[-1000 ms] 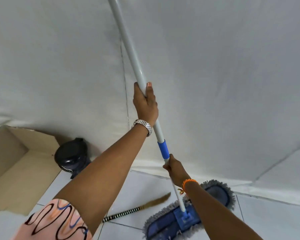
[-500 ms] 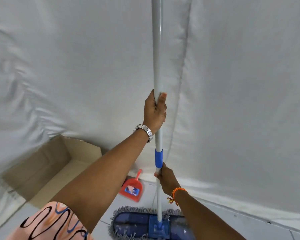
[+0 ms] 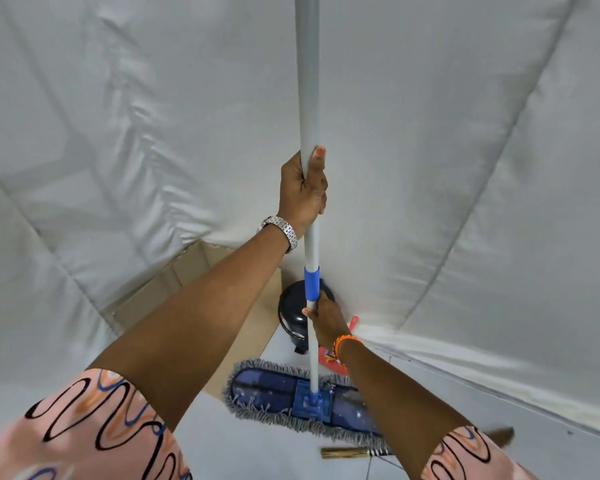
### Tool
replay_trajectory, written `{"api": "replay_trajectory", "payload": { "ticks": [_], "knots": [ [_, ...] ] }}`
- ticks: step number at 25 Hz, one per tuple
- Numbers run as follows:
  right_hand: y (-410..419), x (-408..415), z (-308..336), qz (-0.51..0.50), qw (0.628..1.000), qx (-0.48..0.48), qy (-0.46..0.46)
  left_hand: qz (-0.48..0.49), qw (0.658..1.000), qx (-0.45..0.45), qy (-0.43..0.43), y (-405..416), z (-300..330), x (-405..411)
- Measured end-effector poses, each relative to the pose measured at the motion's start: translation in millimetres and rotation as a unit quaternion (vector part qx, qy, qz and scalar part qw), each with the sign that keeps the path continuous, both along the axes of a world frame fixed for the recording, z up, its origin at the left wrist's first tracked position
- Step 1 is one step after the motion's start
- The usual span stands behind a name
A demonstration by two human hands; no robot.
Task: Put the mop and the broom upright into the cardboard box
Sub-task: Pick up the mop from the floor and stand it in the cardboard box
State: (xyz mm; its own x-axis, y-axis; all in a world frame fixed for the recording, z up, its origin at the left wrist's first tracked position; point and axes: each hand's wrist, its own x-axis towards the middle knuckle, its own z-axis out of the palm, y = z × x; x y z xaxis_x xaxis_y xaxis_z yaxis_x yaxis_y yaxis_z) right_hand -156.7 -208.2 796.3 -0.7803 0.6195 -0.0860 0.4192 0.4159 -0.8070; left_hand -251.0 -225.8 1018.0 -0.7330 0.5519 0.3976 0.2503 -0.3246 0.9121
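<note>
I hold the mop [image 3: 309, 98] upright by its long grey pole. My left hand [image 3: 303, 190] grips the pole high up. My right hand [image 3: 326, 323] grips it lower, just under the blue collar. The flat blue mop head [image 3: 274, 389] with its grey fringe hangs low over the floor, by the near right edge of the open cardboard box [image 3: 187, 271]. My left forearm hides most of the box. The broom [image 3: 347, 452] lies on the floor under my right arm; only part of its handle and a brown bristle tip show.
A black round bin [image 3: 291, 313] stands right of the box against the white draped sheet [image 3: 447, 168]. A red dustpan [image 3: 329, 356] lies behind my right wrist. White floor tiles [image 3: 257, 452] spread below the mop.
The mop went from tilted to upright. The view has shifted, so the box now sits nearer the middle, the black bin shows again, and the mop head is at the box's edge.
</note>
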Motion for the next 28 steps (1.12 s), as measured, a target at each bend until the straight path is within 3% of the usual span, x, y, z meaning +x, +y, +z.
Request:
{"api": "replay_trajectory", "payload": {
  "ticks": [14, 21, 28],
  "knots": [
    [-98, -381, -45, 0.024, 0.997, -0.021, -0.072, -0.018, 0.999, -0.028, -0.036, -115, -59, -380],
    [-83, -566, -76, -0.074, 0.994, -0.036, -0.065, -0.055, 0.997, -0.025, -0.056, -84, -128, -558],
    [-39, -695, -113, -0.161, 0.981, -0.056, -0.093, -0.167, 0.973, -0.137, -0.082, -46, -218, -692]
  ]
}}
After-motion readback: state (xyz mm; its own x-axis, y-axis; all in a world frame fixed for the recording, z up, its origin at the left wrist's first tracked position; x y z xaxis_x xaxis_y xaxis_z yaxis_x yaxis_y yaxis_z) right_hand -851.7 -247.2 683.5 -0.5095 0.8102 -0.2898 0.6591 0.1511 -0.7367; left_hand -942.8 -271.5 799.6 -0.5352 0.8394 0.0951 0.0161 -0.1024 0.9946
